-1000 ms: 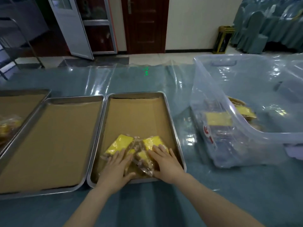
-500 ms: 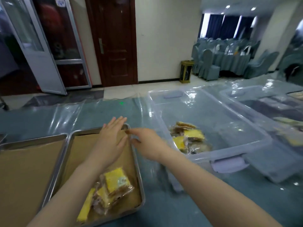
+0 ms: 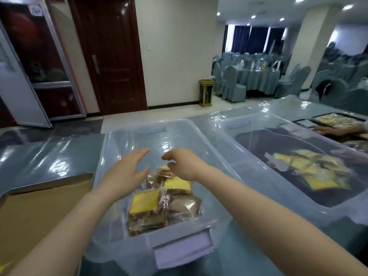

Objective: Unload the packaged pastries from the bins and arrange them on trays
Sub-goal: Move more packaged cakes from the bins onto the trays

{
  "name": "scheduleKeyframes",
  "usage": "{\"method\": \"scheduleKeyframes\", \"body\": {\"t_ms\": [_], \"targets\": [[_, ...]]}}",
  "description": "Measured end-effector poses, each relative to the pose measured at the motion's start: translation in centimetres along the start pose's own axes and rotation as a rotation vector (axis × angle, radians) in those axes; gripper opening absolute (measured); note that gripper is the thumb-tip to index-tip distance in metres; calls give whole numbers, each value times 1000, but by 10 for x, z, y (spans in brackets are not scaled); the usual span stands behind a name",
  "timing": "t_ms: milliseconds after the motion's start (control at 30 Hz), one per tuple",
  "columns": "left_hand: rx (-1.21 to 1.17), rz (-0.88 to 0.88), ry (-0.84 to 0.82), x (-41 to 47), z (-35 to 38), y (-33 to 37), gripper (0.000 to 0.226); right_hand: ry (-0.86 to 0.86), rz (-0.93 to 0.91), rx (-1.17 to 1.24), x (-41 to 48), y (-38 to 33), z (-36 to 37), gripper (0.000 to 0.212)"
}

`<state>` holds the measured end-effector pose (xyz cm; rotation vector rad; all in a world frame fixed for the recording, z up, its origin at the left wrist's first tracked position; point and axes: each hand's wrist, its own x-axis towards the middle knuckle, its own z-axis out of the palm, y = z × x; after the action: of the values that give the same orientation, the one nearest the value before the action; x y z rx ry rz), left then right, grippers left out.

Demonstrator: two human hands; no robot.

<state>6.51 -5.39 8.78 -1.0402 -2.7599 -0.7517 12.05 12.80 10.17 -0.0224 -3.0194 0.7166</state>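
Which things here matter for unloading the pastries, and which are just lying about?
Job: near bin, packaged pastries, paper-lined tray, second bin, left hand, right hand.
Lying about: gold waste bin, brown door, covered chairs.

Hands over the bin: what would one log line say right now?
left hand: open, over bin | right hand: fingers loosely curled, over pastries | pastries: in bin | tray: beside bin

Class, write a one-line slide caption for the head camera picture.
Left hand and right hand reach into a clear bin of wrapped pastries, beside a paper-lined tray.
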Motion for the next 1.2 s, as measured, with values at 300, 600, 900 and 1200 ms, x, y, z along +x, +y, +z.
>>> {"method": "scheduleKeyframes", "body": {"t_ms": [300, 600, 900, 1200], "targets": [[92, -208, -277, 85, 47, 7, 63, -145, 36, -120, 82, 62, -14, 39], [39, -406, -398, 84, 100, -32, 60, -314, 235, -133, 136, 99, 64, 31], [39, -410, -660, 54, 121, -73, 87, -287, 255, -182, 134, 110, 124, 76], [394, -360, -728, 61, 134, -73, 90, -259, 264, -180, 136, 111, 126, 44]]}}
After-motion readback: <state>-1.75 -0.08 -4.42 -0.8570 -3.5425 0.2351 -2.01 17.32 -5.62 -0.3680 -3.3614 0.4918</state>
